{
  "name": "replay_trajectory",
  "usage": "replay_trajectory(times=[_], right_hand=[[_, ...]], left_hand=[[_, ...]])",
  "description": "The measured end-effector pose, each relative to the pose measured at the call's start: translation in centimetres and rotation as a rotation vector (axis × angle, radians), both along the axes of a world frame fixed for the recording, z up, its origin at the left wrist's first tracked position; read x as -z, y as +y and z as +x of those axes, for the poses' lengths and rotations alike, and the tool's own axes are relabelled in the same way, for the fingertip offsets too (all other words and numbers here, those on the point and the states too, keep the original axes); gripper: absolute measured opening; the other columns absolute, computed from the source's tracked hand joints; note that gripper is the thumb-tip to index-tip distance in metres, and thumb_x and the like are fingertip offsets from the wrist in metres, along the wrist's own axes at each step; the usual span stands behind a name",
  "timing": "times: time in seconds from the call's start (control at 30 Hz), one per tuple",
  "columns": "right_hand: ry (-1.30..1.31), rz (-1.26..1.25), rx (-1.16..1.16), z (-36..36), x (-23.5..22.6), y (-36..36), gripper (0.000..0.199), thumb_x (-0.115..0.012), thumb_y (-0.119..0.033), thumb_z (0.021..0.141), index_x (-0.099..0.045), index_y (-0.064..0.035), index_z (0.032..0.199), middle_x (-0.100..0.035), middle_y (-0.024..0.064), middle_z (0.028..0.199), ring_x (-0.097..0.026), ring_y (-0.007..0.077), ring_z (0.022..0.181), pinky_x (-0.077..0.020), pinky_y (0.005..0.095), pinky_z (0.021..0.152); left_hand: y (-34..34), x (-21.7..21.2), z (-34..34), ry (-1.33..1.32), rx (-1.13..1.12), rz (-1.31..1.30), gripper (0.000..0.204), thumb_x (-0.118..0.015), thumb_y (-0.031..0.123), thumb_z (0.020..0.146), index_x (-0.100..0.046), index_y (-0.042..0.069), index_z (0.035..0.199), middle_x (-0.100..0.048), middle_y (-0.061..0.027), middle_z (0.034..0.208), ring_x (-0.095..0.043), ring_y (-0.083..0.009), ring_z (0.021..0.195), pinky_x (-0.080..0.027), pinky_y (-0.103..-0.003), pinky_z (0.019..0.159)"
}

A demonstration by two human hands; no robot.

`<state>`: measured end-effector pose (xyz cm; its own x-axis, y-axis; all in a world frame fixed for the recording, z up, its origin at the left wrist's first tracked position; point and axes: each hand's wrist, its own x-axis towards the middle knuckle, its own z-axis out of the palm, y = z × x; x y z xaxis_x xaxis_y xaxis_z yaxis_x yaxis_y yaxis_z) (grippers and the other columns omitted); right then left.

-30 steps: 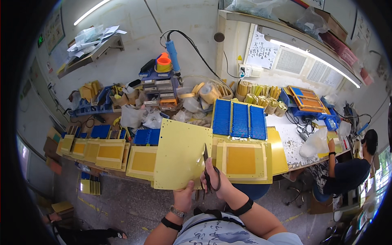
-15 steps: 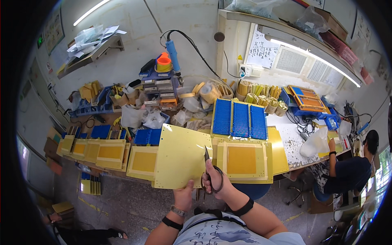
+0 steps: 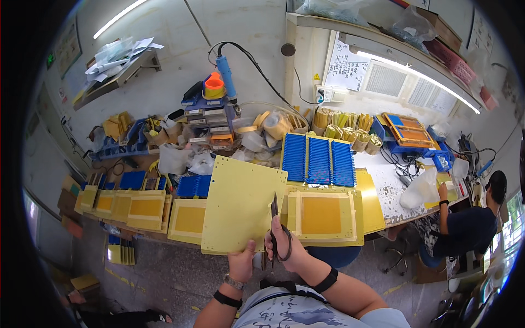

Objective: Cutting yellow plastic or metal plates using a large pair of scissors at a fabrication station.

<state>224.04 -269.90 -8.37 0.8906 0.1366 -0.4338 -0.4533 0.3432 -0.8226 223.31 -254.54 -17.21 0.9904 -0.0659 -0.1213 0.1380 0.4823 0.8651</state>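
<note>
My left hand [image 3: 241, 263] grips the lower edge of a yellow-green rectangular board [image 3: 240, 202], thumb on its face, fingers behind it. Small holes run along the board's margins. In my right hand [image 3: 286, 246] is a pair of dark-handled scissors [image 3: 275, 210], blades pointing up at the board's right edge. The fingers wrap round the handles; whether the blades touch the board I cannot tell. Behind the scissors lies a yellow frame with an amber panel [image 3: 321, 215], below a board carrying blue ribbed strips [image 3: 319, 159].
More yellow framed panels [image 3: 146, 206] line the bench's left front edge. Tape rolls [image 3: 276, 124] and stacked small boxes [image 3: 211, 121] stand at the back. Rolled bundles [image 3: 350, 131] are behind the blue strips. A co-worker [image 3: 465, 218] sits at the right end.
The board has turned slightly clockwise and shifted a little left. My right hand and the scissors have moved slightly left, the blades now more upright.
</note>
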Motion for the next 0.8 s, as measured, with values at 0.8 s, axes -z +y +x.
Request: replay_trajectory(times=[0.8], right_hand=[[-0.025, -0.280, -0.211, -0.4, -1.9, -1.3, 0.066, -0.033, -0.065, 0.104, -0.049, -0.0091, 0.074, -0.045, -0.0001, 0.062, -0.043, 0.0119, 0.049, -0.0357, 0.0249, 0.047]], left_hand=[[2.9, 0.5, 1.3, 0.038, -0.109, -0.042, 0.024, -0.073, 0.015, 0.095, -0.067, 0.006, 0.116, -0.070, -0.0036, 0.109, -0.066, -0.0168, 0.097, -0.055, -0.033, 0.080]])
